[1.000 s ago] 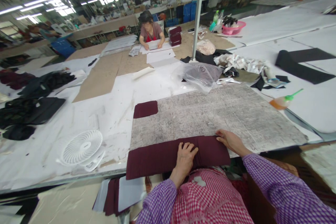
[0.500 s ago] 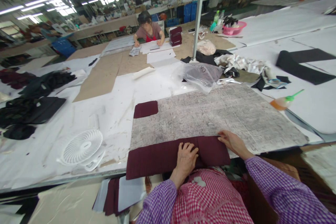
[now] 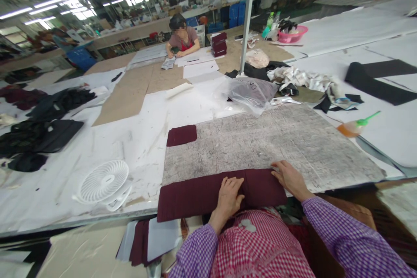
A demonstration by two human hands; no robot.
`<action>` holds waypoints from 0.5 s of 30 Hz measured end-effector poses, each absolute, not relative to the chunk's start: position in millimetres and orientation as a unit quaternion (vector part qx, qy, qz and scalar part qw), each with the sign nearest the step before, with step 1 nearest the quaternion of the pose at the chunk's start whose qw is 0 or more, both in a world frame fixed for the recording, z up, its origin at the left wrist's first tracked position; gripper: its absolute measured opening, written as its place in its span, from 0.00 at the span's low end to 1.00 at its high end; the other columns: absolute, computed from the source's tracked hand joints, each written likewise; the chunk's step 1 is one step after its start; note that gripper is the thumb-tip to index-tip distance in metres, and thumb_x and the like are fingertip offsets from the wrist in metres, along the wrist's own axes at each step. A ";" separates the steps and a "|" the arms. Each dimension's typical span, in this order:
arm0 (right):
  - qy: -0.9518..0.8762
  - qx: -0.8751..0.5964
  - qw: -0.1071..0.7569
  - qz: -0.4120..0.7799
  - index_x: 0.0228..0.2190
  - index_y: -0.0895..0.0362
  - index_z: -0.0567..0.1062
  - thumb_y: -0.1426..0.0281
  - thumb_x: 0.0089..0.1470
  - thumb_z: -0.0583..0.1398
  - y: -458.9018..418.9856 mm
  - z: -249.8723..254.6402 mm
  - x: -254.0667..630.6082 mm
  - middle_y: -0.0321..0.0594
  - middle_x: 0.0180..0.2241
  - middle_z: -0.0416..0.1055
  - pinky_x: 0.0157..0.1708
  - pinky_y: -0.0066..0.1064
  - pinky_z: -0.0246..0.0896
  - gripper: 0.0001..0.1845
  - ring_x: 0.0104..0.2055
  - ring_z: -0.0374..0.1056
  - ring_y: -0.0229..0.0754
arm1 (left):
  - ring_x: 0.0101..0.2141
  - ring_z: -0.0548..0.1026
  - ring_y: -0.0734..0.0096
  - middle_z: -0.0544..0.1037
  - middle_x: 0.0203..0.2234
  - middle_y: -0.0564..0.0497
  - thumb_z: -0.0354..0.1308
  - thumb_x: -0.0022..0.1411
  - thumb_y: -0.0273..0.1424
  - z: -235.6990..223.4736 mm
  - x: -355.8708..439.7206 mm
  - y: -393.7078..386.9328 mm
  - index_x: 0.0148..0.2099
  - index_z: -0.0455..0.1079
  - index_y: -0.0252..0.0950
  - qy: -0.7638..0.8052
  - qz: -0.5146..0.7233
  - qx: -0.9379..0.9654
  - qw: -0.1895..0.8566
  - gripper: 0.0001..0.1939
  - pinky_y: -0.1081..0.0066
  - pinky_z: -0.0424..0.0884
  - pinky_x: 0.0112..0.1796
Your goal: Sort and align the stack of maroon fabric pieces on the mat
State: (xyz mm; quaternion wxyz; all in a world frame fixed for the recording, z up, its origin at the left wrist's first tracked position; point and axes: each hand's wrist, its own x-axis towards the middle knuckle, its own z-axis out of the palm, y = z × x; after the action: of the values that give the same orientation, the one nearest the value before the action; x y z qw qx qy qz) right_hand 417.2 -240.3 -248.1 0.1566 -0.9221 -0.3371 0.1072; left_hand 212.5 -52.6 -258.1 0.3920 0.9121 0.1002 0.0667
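Observation:
A long strip of maroon fabric (image 3: 192, 195) lies along the table's front edge, partly over the edge toward my apron. My left hand (image 3: 228, 195) rests on its middle, palm down with fingers stretched out. At the strip's far right corner is my right hand (image 3: 291, 179), its fingertips touching the fabric's edge and its thumb a little apart from them. A grey, scuffed board (image 3: 241, 147) lies under the strip's far side. On that board's far left corner sits a smaller folded maroon piece (image 3: 181, 135).
A white fan (image 3: 104, 182) lies to the left. Behind the board are a clear plastic bag (image 3: 254, 93) and a metal pole (image 3: 247, 21). An orange-filled bottle (image 3: 353, 128) lies to the right. Another person (image 3: 182, 37) works across the table. Below hang maroon and grey pieces (image 3: 163, 236).
The right end of the maroon strip now lies flatter, its fold line less raised. My left thumb has spread away from the fingers. Across the table, the person's hands have come closer together.

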 end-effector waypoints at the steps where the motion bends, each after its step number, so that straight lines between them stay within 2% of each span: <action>1: -0.342 -0.920 0.162 0.100 0.42 0.58 0.71 0.66 0.58 0.57 -238.6 -246.8 415.1 0.42 0.42 0.70 0.41 0.40 0.65 0.11 0.40 0.68 0.42 | 0.54 0.67 0.60 0.72 0.52 0.48 0.55 0.57 0.24 -261.7 211.1 -49.2 0.58 0.60 0.42 0.107 0.074 0.903 0.410 0.26 0.49 0.55 0.59; 4: -0.380 -0.900 0.186 0.107 0.39 0.58 0.72 0.68 0.58 0.57 -230.6 -244.2 406.4 0.41 0.40 0.71 0.43 0.41 0.65 0.09 0.41 0.68 0.42 | 0.54 0.67 0.62 0.70 0.54 0.46 0.50 0.62 0.25 -271.6 208.9 -40.4 0.57 0.61 0.39 0.143 0.107 0.870 0.460 0.21 0.51 0.62 0.55; 7: -0.429 -0.867 0.217 0.131 0.40 0.58 0.72 0.69 0.59 0.56 -219.8 -243.6 395.2 0.40 0.40 0.72 0.42 0.40 0.65 0.08 0.41 0.69 0.41 | 0.51 0.69 0.61 0.71 0.51 0.44 0.50 0.64 0.29 -276.8 210.1 -35.7 0.54 0.63 0.36 0.182 0.140 0.840 0.491 0.16 0.52 0.67 0.51; 11: -0.469 -0.838 0.241 0.138 0.40 0.58 0.72 0.71 0.60 0.55 -206.5 -245.0 382.7 0.40 0.41 0.72 0.45 0.42 0.65 0.08 0.44 0.68 0.42 | 0.47 0.72 0.62 0.73 0.47 0.46 0.51 0.64 0.32 -276.2 212.3 -33.8 0.52 0.65 0.35 0.195 0.151 0.822 0.513 0.15 0.53 0.69 0.48; 15: -0.493 -0.824 0.245 0.134 0.41 0.58 0.72 0.72 0.59 0.56 -198.1 -247.0 375.5 0.40 0.41 0.71 0.46 0.43 0.64 0.08 0.44 0.68 0.43 | 0.49 0.71 0.61 0.72 0.48 0.46 0.52 0.64 0.31 -273.1 212.4 -34.0 0.52 0.65 0.35 0.188 0.141 0.826 0.513 0.15 0.52 0.68 0.49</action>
State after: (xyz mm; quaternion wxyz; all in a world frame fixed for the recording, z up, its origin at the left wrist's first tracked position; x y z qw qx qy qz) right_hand 375.5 -198.1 -247.0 0.2452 -0.8238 -0.4931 0.1342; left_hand 212.4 -34.0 -273.1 0.5127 0.8257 0.1884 0.1408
